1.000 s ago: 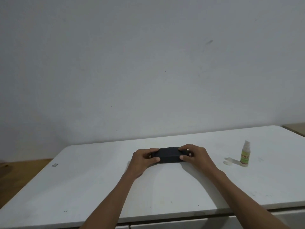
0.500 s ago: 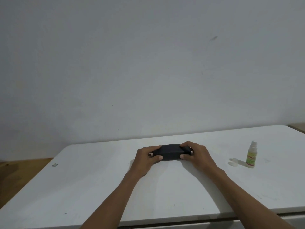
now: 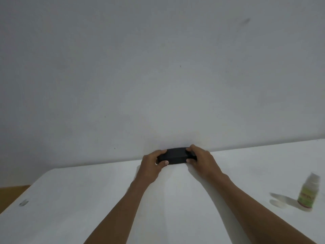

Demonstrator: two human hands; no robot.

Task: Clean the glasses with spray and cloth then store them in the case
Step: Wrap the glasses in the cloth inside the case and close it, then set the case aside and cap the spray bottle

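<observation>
A black glasses case [image 3: 175, 155] sits closed near the far edge of the white table [image 3: 88, 199], close to the wall. My left hand [image 3: 153, 164] grips its left end, thumb on the front face and fingers over the top. My right hand [image 3: 200, 160] grips its right end the same way. A small spray bottle [image 3: 308, 192] with a green label and a white top stands at the right, apart from both hands. No glasses or cloth are in view.
A plain grey wall [image 3: 158, 76] rises right behind the table. A small dark mark [image 3: 23, 202] lies near the table's left edge. Wooden floor [image 3: 10, 194] shows past the left corner.
Both hands have pushed the case away from me, toward the wall. In the picture the bottle has shifted right and down as my head moved.
</observation>
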